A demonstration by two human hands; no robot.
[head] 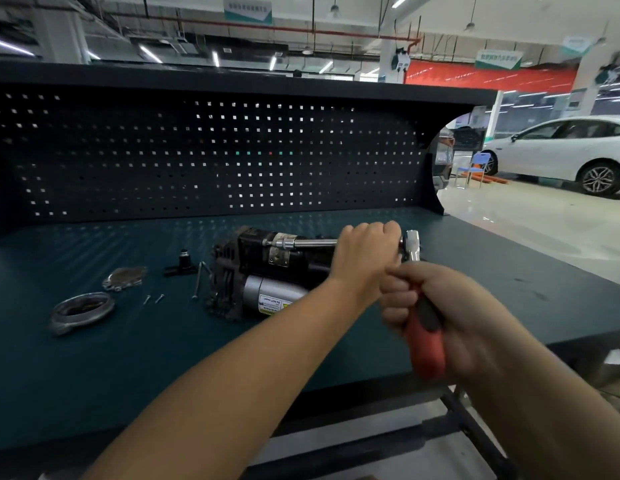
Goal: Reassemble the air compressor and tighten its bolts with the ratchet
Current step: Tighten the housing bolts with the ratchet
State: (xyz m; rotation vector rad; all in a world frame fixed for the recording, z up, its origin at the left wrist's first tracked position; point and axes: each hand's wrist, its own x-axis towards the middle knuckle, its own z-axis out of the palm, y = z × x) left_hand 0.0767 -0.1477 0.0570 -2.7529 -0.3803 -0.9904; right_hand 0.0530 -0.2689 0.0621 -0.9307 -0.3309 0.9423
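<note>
Air compressor (pixel 263 271), left hand (pixel 367 251) and right hand (pixel 440 306) gripping ratchet (pixel 426 344)

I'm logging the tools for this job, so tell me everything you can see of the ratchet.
The ratchet has a chrome head, a red handle with a black inset, and a long chrome extension bar ending in a socket. The handle slopes down toward the camera, slightly blurred. The bar runs level leftward from the head, its socket set against the upper part of the air compressor. The right hand grips the handle; the left hand wraps the bar beside the head.
</note>
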